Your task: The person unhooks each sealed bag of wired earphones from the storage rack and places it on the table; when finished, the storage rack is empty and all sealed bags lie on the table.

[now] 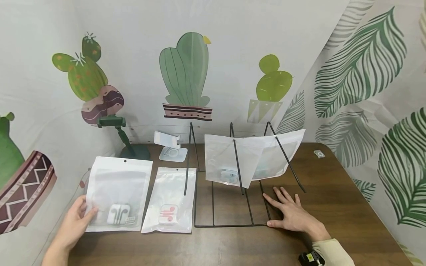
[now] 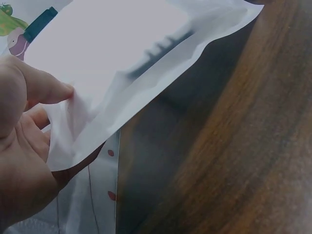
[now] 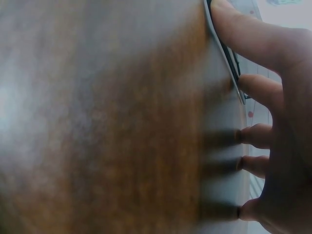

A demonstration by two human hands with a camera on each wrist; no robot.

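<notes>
My left hand [image 1: 75, 221] pinches the lower left edge of a white translucent zip bag [image 1: 121, 181], thumb on its front. Inside the bag, wired earphones in a clear case [image 1: 118, 214] show through. In the left wrist view the thumb [image 2: 51, 90] presses on the bag's corner. My right hand [image 1: 295, 215] lies on the table with fingers spread, beside a black wire rack [image 1: 229, 225]. Its thumb touches the rack's front right corner. Two more white zip bags, one in front [image 1: 229, 155] and one behind [image 1: 283, 155], lean in the rack's slots.
A narrower zip bag [image 1: 169, 192] with pink-marked earphones lies left of the rack. Behind stand a white phone stand [image 1: 173, 154] and a dark green stand [image 1: 134, 152]. A small white clip-like item [image 1: 319, 153] lies at the table's [image 1: 349, 221] back right.
</notes>
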